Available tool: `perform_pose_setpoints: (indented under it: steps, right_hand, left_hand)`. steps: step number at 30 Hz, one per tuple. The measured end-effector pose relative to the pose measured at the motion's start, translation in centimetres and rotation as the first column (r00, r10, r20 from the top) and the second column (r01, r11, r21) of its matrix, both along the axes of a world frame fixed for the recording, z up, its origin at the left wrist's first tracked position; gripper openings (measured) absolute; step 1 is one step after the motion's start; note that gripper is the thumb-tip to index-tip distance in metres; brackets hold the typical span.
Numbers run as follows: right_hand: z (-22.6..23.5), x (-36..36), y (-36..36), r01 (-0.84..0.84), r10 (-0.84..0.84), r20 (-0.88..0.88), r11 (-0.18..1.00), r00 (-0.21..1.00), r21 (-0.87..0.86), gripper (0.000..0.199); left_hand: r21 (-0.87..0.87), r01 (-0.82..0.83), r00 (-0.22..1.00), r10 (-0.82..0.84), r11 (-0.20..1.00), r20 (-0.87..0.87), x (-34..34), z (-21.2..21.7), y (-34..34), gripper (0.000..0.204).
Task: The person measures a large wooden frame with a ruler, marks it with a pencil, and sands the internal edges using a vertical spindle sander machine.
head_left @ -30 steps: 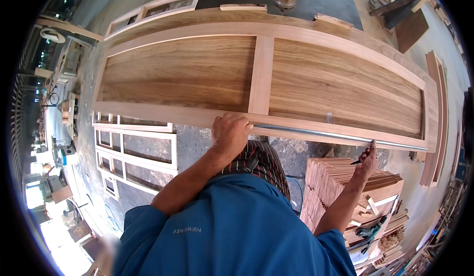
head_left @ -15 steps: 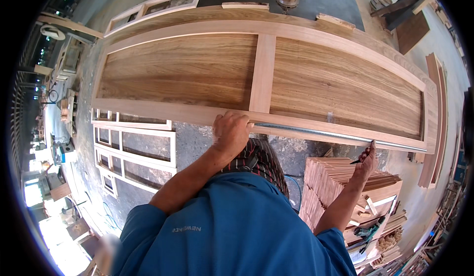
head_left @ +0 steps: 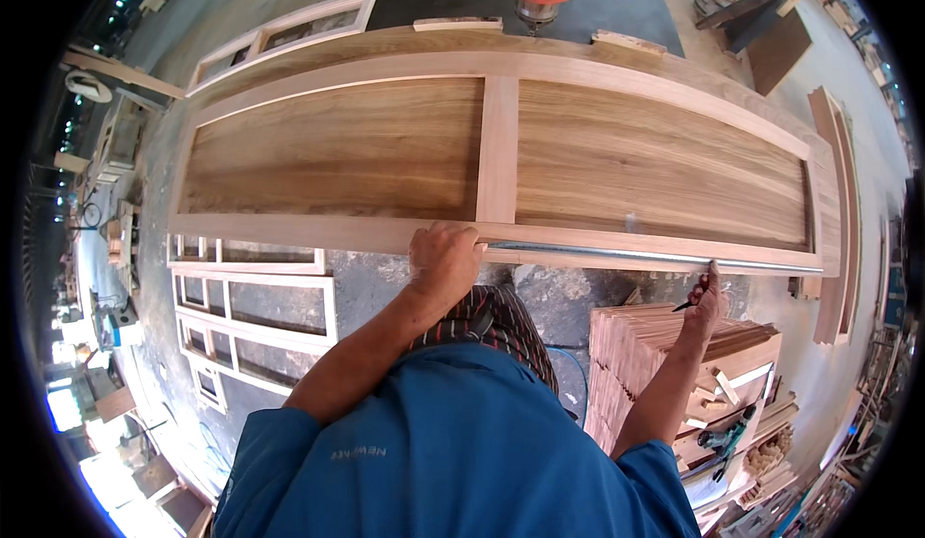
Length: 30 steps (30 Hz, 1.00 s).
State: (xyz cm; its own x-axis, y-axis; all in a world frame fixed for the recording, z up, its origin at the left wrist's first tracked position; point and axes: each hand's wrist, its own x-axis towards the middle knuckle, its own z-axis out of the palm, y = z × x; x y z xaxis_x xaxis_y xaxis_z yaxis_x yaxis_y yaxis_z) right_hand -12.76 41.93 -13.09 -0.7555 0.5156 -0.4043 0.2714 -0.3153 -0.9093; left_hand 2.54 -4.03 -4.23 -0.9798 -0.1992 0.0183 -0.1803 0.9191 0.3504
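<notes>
The left hand [head_left: 443,259] is resting with curled fingers at the near edge of a long brown wooden panel with a paler frame [head_left: 498,153], its grip impossible to tell, while the right hand [head_left: 705,302] is pinching a slim dark pen [head_left: 682,307] and touching a long silver metal strip [head_left: 597,251] with one fingertip. The strip is lying along the panel's near edge, toward its right corner.
</notes>
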Motion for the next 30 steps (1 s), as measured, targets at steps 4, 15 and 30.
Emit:
perform_pose_setpoints:
  steps: [4,15,30]
  right_hand:
    - [-1.4,2.2,-0.5,-0.069,0.067,-0.03,0.996,0.997,-0.06,0.02]
    - [2.1,10.8,-12.9,-0.175,0.186,0.048,0.969,0.981,-0.176,0.021]
    - [4.2,19.1,-15.7,-0.247,0.258,0.148,0.965,0.955,-0.088,0.02]
  left_hand:
    - [0.027,0.022,0.996,-0.024,0.999,0.089,-0.3,0.5,-0.6,0.019]
    - [0.089,0.07,0.984,-0.084,0.994,0.157,-0.1,0.5,-4.3,0.026]
    - [0.131,0.158,0.981,-0.171,0.979,0.096,0.5,0.6,-5.5,0.022]
